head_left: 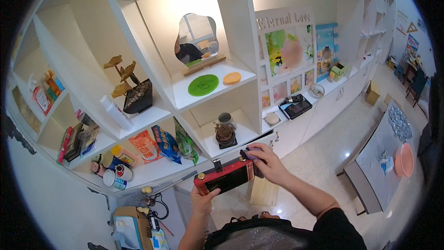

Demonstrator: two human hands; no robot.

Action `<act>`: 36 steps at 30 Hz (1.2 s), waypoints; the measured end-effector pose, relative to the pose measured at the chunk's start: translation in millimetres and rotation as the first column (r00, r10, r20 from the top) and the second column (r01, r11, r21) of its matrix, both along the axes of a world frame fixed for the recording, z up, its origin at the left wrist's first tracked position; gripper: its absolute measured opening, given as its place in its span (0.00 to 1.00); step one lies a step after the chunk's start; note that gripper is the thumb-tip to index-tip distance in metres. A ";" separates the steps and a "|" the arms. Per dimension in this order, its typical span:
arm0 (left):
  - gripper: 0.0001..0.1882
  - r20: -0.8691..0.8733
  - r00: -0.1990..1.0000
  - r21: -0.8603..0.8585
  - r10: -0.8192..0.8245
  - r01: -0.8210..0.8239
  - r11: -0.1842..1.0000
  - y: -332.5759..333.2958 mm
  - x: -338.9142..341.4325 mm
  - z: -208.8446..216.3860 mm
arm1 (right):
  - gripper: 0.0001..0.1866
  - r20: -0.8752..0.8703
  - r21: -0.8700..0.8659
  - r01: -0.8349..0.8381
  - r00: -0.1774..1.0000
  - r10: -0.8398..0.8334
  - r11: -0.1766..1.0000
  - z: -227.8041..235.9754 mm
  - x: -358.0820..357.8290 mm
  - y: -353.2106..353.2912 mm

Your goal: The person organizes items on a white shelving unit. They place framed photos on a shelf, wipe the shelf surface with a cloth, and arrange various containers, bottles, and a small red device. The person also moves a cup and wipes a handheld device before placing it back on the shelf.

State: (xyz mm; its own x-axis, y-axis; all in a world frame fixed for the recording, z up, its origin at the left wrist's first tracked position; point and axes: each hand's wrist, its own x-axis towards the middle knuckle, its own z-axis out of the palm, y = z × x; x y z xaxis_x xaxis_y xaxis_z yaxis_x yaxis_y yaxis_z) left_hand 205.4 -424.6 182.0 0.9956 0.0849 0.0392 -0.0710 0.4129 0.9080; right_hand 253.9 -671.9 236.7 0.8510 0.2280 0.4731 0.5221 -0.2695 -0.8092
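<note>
In front of the shelves I hold a red box-shaped device [227, 180] with a dark screen and gold-coloured knobs on top, slightly tilted. My left hand [203, 200] grips its lower left corner, thumb on the front. At the device's upper right end, my right hand [267, 159] is closed on a dark purple cloth [259, 171], which touches the device's side. The fingers of the left hand behind the device are hidden. Just beyond the device, a small dark pot [225, 134] and a glass jar [226, 119] stand on a low shelf.
White shelves [162, 83] bear a wavy mirror [196, 39], a green mat [203, 85], a potted ornament [138, 97], snack bags [166, 143] and a photo frame [289, 51]. Below left sits a cardboard box [138, 217]. To the right, a table [370, 166] carries a pink basin [403, 159].
</note>
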 end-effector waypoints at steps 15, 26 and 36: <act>0.25 0.224 0.953 0.283 0.205 -0.265 0.922 -26.0 0.8 12.1 | 0.13 0.275 -0.040 0.391 0.889 -0.366 0.920 22.4 -22.4 31.0; 0.25 0.253 0.948 0.310 0.193 -0.268 0.912 -17.0 -6.3 4.4 | 0.10 0.475 -0.403 0.432 0.852 -0.218 0.807 13.9 -12.1 -4.2; 0.28 0.281 0.950 0.379 0.135 -0.240 0.894 -4.0 -7.4 -3.8 | 0.10 0.496 -0.387 0.366 0.856 -0.143 0.846 21.9 -13.2 -6.5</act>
State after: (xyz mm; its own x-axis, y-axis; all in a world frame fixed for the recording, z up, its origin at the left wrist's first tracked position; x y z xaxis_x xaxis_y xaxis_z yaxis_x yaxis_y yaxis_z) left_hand 198.0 -428.6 178.2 0.9177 0.1941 0.3467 -0.3480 -0.0282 0.9371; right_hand 240.7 -678.4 258.6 0.6395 0.3137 0.7019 0.6435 -0.7180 -0.2655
